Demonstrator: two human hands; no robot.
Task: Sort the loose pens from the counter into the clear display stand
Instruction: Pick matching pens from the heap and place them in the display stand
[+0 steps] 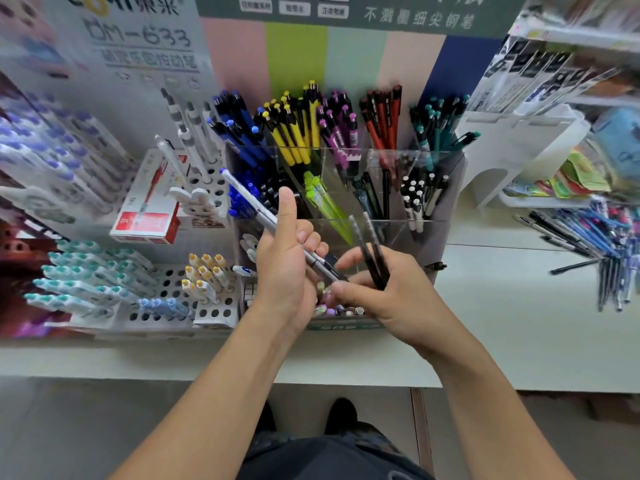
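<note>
Right, nearest to us both hands are busy over the counter (pixel 485 323): the left hand (pixel 287 268) grips a white pen (pixel 263 213), thumb up, the barrel slanting up to the left. The right hand (pixel 377 289) pinches a pair of dark pens (pixel 372 251), tips upward. Just behind them stands the clear display stand (pixel 408 188), compartments packed with blue, yellow, purple, red and teal pens. Well off to the right, the loose pens (pixel 595 237) lie heaped on the counter.
</note>
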